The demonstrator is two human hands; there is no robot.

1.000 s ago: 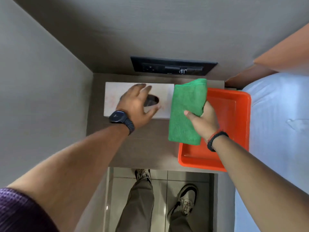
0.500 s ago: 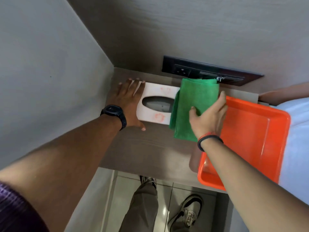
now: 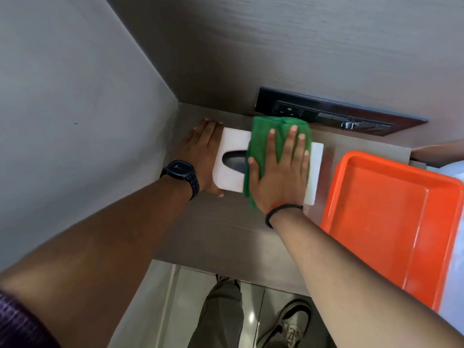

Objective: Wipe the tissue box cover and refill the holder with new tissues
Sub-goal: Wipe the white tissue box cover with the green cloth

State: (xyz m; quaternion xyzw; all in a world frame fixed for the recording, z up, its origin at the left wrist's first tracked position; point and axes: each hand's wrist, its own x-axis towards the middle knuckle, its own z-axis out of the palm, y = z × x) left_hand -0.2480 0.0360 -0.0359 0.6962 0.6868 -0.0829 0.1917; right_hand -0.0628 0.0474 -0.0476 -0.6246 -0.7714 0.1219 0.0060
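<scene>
A white tissue box cover with a dark oval slot lies on the brown bedside shelf. My left hand is pressed flat against the cover's left end, fingers together, wrist with a black watch. My right hand lies flat with spread fingers on a green cloth, pressing it onto the right half of the cover's top. The cloth hides part of the slot. No tissues are visible in the slot.
An empty orange tray sits on the shelf's right side, close to the cover. A dark socket panel is on the back wall. A grey wall closes the left side. My legs and shoes show below the shelf edge.
My right hand moved left and flattened the green cloth onto the cover's top. My left hand slid from the top to the cover's left end. The view shifted.
</scene>
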